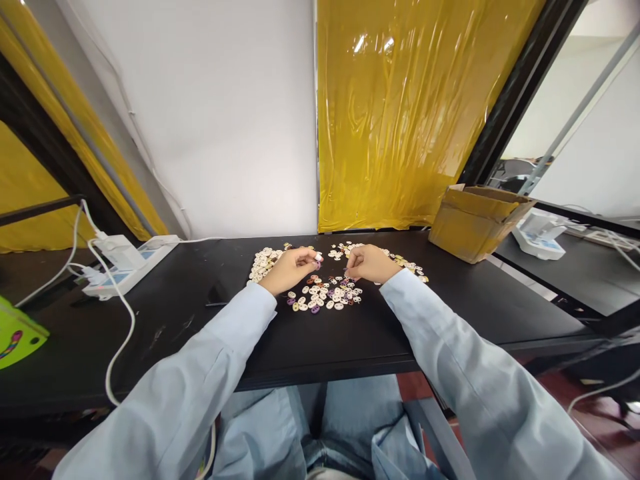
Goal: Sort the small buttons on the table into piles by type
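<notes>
My left hand [293, 267] is closed in a pinch over the table, holding small oval pieces, one white [319, 256] and one purple [317, 265], at its fingertips. My right hand [371, 263] has thumb and fingers pressed together just above the table, with a small purple piece [345, 271] showing at the tips. Below and between both hands lies a loose heap of oval two-holed pieces [315, 298], mostly white with some purple, brown and yellowish ones. Beside my left hand is a pile of white pieces [261, 264]; more pieces [413, 268] lie beyond my right hand.
The black table [320, 343] meets a white wall [225, 120] and yellow plastic sheeting [390, 120]. A cardboard box [473, 223] stands at the right. On the left are a white power strip [135, 267] with cables and a bright green package [20, 333].
</notes>
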